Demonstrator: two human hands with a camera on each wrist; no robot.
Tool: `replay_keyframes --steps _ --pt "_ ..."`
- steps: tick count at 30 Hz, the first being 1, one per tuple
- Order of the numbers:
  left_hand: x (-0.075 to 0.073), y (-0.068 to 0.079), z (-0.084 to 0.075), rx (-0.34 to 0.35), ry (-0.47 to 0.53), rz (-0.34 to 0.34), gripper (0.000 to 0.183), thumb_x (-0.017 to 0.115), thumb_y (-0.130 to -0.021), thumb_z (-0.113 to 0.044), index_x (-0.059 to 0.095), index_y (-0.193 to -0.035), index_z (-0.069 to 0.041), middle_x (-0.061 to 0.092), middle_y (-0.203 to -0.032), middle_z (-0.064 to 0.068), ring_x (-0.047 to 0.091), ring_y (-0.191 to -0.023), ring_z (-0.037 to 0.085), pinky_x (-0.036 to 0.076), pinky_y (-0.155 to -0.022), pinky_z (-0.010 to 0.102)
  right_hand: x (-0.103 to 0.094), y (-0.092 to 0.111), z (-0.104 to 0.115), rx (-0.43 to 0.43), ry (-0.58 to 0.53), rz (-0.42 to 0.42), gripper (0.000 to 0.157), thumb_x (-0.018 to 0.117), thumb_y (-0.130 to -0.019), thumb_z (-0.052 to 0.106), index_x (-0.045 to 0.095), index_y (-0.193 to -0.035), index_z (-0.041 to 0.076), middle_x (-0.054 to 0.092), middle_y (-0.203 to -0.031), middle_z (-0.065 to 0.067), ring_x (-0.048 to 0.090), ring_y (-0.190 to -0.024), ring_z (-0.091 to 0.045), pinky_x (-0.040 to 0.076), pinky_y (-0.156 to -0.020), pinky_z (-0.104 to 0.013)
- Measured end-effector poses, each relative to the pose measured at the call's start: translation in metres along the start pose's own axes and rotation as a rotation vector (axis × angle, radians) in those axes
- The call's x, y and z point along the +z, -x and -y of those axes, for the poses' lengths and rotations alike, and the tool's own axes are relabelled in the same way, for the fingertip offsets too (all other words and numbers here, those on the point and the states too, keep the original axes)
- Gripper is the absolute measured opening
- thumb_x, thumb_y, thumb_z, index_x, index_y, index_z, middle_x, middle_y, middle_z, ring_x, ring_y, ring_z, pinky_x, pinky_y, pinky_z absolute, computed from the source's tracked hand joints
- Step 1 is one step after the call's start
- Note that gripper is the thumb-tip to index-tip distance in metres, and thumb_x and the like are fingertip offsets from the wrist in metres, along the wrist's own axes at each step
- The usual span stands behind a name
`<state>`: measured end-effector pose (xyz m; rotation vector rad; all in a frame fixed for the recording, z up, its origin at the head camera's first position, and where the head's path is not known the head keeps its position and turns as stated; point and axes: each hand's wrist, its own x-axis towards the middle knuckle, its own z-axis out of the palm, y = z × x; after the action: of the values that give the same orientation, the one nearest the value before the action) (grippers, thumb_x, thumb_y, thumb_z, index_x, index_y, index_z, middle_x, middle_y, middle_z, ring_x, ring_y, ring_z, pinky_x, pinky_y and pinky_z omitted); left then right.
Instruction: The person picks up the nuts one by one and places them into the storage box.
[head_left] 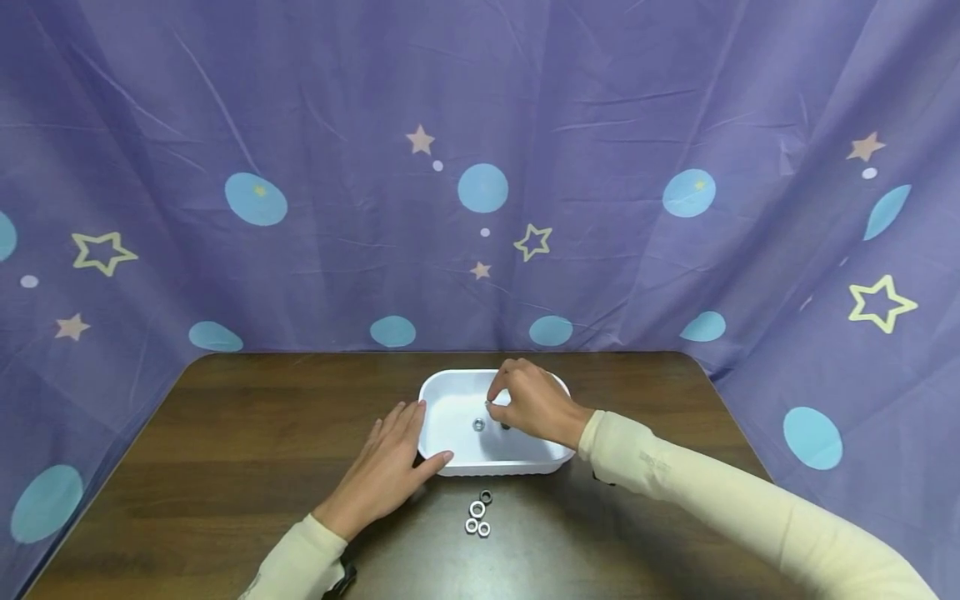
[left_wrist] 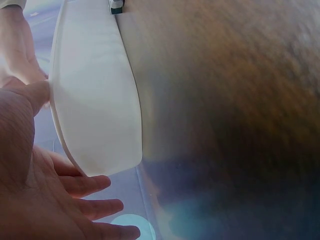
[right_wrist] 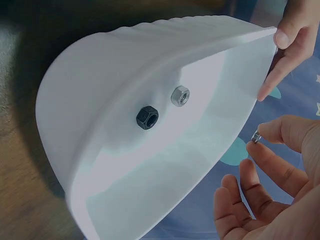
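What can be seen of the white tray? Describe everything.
The white tray is a smooth, plastic-looking oblong, open-topped, with rounded corners, a thin rim and a wavy lower edge on the near side. It stands upright on the wooden table, holding a silvery nut and a dark nut. The left hand touches its left end.

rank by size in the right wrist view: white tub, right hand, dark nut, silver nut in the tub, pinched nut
1. White tub
2. Right hand
3. Dark nut and silver nut in the tub, too close to rank
4. Pinched nut, partly covered
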<state>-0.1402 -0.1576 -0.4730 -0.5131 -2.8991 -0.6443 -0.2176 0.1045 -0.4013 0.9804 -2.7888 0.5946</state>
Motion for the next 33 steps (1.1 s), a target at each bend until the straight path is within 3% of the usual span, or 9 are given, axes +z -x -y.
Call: replay_keyframes --steps 9,19,33 --pt "0.001 -0.003 0.000 0.001 -0.001 0.005 0.095 0.069 -0.106 -0.056 0.036 -0.167 0.010 0.042 -0.170 0.029 0.034 -0.159 0.053 0.030 -0.123 0.077 0.005 -0.015 -0.005 -0.003 0.002 0.036 0.010 0.086 -0.092 0.019 0.089 -0.099 0.014 0.076 -0.108 0.000 0.071 -0.107 -0.024 0.061 -0.091 -0.042" --pt "0.002 -0.004 -0.001 0.016 -0.002 -0.011 0.096 0.071 -0.105 -0.056 0.037 -0.166 0.011 0.044 -0.168 0.030 0.037 -0.158 0.054 0.031 -0.122 0.077 0.019 -0.029 -0.011 -0.072 -0.011 0.040 0.011 0.084 -0.093 0.016 0.089 -0.101 0.010 0.078 -0.109 -0.005 0.072 -0.110 -0.028 0.062 -0.096 -0.047" --pt "0.003 -0.001 0.002 0.016 0.004 -0.035 0.096 0.069 -0.106 -0.056 0.037 -0.165 0.012 0.043 -0.168 0.032 0.037 -0.157 0.054 0.032 -0.122 0.077 0.047 -0.042 -0.010 -0.143 0.085 0.190 0.003 0.087 -0.086 0.014 0.085 -0.089 0.015 0.080 -0.092 0.002 0.072 -0.084 -0.014 0.061 -0.074 -0.034"
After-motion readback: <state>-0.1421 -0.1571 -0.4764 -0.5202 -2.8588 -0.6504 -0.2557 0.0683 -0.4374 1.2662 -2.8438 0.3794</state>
